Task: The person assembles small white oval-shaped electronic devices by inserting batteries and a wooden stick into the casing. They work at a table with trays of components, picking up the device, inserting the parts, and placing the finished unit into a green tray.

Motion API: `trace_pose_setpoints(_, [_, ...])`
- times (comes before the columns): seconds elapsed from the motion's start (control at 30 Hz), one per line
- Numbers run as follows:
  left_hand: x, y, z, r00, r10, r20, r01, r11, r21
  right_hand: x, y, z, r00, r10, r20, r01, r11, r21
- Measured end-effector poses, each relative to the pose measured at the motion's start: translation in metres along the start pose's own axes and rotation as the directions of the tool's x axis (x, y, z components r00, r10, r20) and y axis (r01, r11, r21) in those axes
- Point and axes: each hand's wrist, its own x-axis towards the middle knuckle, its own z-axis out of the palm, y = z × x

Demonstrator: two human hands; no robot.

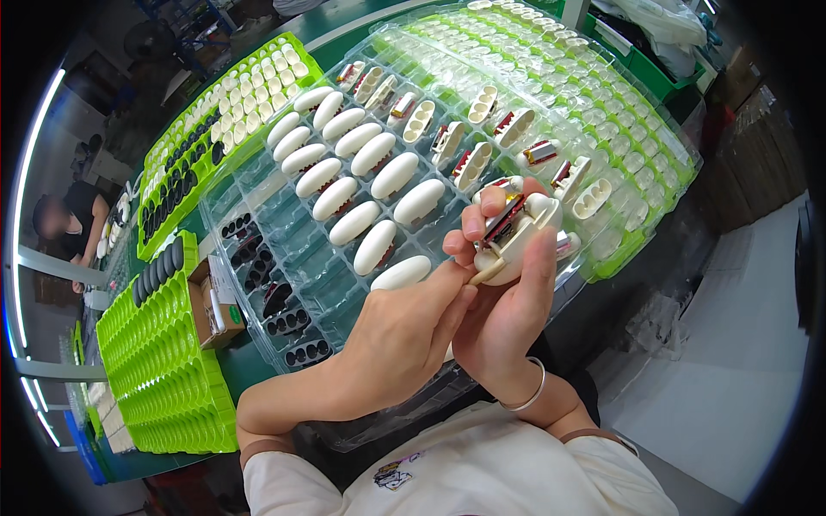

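Observation:
In my right hand (499, 335) is a small white oval plastic casing (523, 249), turned on its side, with a dark and red inner part (502, 222) exposed. Fingers and thumb wrap round it. My left hand (400, 314) is closed on a thin beige stick (488, 273), whose end meets the casing's lower edge; whether it presses inside is hard to see. Beneath both hands lies a clear compartment tray (280, 225). Several smooth white oval casings (372, 154) sit in its middle, and opened white casings (472, 165) with red and silver parts lie farther right.
Black casing parts (288, 321) fill the tray's left edge. Left stand a bright green tray (159, 378), a small cardboard box (215, 310) and another green tray (225, 112). Green trays under clear covers (602, 129) are at the right. A person (82, 215) sits far left.

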Motion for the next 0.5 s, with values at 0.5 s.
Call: trace_pose_setpoints(0.5, [-0.0008, -0.0020, -0.0001, 1.000, 0.010, 0.013, -0.009, 0.998, -0.055, -0.0010, 0.0006, -0.0004, 0.996, -0.087, 0.023, 0.089, 0.994, -0.071])
